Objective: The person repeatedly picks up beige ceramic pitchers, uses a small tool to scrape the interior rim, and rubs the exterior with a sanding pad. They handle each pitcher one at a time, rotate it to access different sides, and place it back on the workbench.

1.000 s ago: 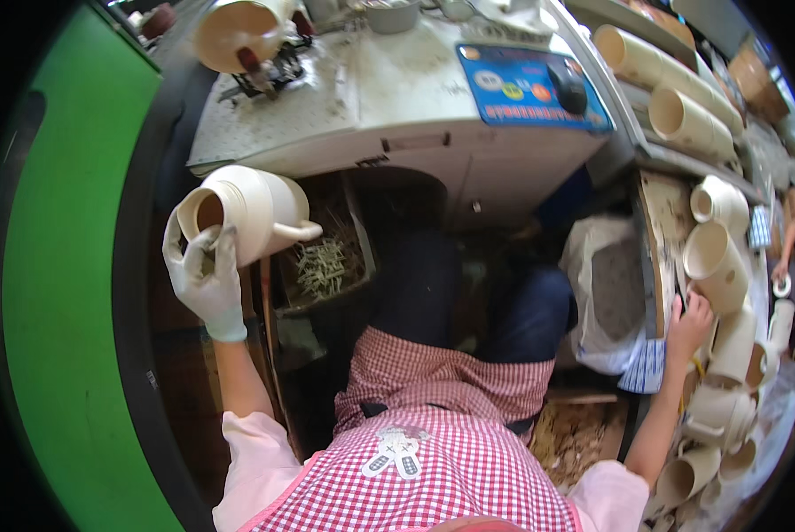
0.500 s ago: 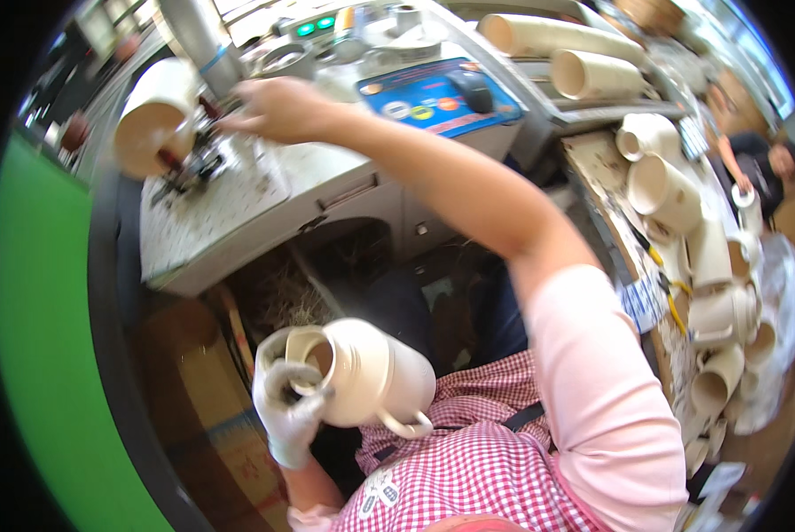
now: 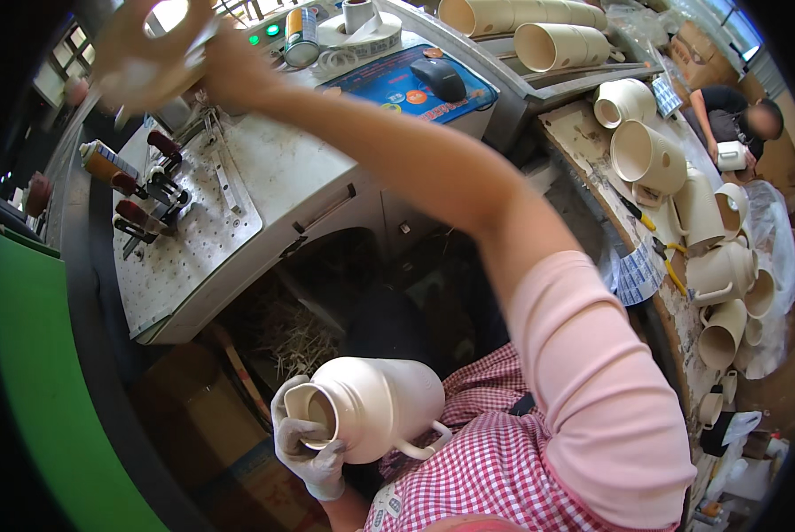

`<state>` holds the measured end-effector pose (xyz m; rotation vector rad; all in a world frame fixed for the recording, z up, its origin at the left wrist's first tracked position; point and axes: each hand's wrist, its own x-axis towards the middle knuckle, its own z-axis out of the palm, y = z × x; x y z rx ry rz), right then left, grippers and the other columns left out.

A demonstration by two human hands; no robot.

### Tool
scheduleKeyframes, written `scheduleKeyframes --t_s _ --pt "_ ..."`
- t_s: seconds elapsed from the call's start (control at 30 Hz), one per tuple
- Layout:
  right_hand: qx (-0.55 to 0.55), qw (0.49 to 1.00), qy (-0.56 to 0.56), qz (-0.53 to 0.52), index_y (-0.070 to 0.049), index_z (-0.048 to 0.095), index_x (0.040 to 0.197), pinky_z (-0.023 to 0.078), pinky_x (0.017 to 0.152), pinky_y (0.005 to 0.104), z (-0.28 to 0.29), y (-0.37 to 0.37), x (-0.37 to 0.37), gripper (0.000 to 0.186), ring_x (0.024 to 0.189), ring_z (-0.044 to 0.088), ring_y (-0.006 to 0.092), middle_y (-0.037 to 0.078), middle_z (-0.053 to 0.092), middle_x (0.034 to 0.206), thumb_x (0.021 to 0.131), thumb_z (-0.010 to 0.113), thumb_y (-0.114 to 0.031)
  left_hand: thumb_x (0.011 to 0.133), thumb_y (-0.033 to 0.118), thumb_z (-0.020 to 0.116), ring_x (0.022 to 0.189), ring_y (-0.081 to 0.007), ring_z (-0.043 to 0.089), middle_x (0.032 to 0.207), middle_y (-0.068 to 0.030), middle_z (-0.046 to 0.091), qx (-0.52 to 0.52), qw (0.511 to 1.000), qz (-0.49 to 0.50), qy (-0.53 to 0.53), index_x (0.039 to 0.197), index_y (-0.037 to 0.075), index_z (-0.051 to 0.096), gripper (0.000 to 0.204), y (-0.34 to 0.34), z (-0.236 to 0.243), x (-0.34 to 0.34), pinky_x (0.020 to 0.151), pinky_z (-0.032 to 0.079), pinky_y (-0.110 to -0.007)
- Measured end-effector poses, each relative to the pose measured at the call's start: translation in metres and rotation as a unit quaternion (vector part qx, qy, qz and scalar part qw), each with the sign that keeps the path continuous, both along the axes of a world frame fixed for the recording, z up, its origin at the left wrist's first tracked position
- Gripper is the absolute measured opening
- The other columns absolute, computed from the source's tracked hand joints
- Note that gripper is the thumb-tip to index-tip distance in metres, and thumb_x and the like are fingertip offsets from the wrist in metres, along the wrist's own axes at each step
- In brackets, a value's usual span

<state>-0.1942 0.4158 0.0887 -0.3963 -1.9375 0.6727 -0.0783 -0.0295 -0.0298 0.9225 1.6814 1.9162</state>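
My gloved left hand (image 3: 313,443) grips a cream plastic jug (image 3: 384,403) at its open, spouted mouth, with fingers inside the rim. The jug lies on its side against my checked apron, handle toward me. My bare right hand (image 3: 238,73) is stretched to the far left, blurred by motion. At it a cream, hollow jug body (image 3: 144,58) hangs in the air, also smeared; the fingers seem closed on its edge. Below stands a clamp fixture (image 3: 160,191) with dark red handles, on a perforated metal plate (image 3: 215,226), with no part in it.
A spray can (image 3: 301,37), tape rolls (image 3: 362,34) and a mouse (image 3: 439,78) on a blue pad stand on the white bench. Several cream jugs (image 3: 647,158) and yellow-handled pliers (image 3: 668,266) lie on the right table. A co-worker (image 3: 736,129) sits beyond, holding a jug.
My right hand has lifted the cream jug body off the clamp fixture, up and away from me. The jug in my left hand has shifted slightly down and right.
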Motion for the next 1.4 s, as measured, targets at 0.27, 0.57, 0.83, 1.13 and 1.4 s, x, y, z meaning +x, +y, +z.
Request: scheduleKeyframes --t_s 0.27,0.57,0.83,1.13,1.4 --pt "-0.282 0.939 -0.027 -0.196 -0.004 0.063 0.091 0.035 0.042 0.0243 -0.013 0.147 0.38 0.033 0.051 0.053 0.0077 0.004 0.065 0.071 0.105 0.048 -0.029 0.069 0.047 0.092 0.123 -0.038 0.06 0.133 -0.0283 0.06 0.02 0.998 0.028 -0.057 0.079 0.011 0.06 0.049 0.011 -0.003 0.004 0.105 0.05 -0.052" --pt "-0.361 0.873 0.032 -0.327 0.006 0.064 0.093 0.04 0.043 0.0292 -0.051 0.182 0.429 0.027 0.049 0.053 0.0113 0.012 0.069 0.073 0.096 0.043 -0.011 0.07 0.045 0.09 0.123 -0.0382 0.061 0.134 -0.0277 0.06 -0.006 0.999 0.004 -0.052 0.081 0.01 0.061 0.047 0.045 0.006 0.019 0.104 0.051 -0.052" --pt "-0.185 0.832 -0.148 -0.502 0.005 0.069 0.087 0.056 0.062 0.0363 -0.096 0.245 0.45 0.033 0.059 0.07 0.0205 0.015 0.075 0.073 0.095 0.048 -0.018 0.071 0.05 0.088 0.123 -0.0363 0.062 0.134 -0.0283 0.06 -0.027 0.999 0.013 -0.024 0.085 0.008 0.062 0.051 0.065 0.012 0.026 0.103 0.052 -0.051" --pt "0.048 0.821 -0.29 -0.488 0.005 0.072 0.093 0.054 0.094 0.0513 -0.089 0.241 0.41 0.045 0.098 0.069 0.0437 0.026 0.07 0.105 0.079 0.084 -0.036 0.079 0.056 0.084 0.125 -0.0388 0.059 0.14 -0.0312 0.055 -0.043 0.999 0.013 -0.025 0.095 0.005 0.058 0.06 0.08 0.011 0.027 0.106 0.048 -0.051" --pt "-0.167 0.893 -0.301 -0.291 0.009 0.071 0.09 0.055 0.045 0.0367 -0.092 0.299 0.436 0.007 0.052 0.07 0.0241 0.018 0.071 0.066 0.088 0.073 0.002 0.08 0.056 0.083 0.126 -0.0391 0.058 0.141 -0.0314 0.054 -0.053 0.998 0.029 -0.012 0.096 0.005 0.058 0.059 0.086 0.013 0.022 0.108 0.047 -0.052"
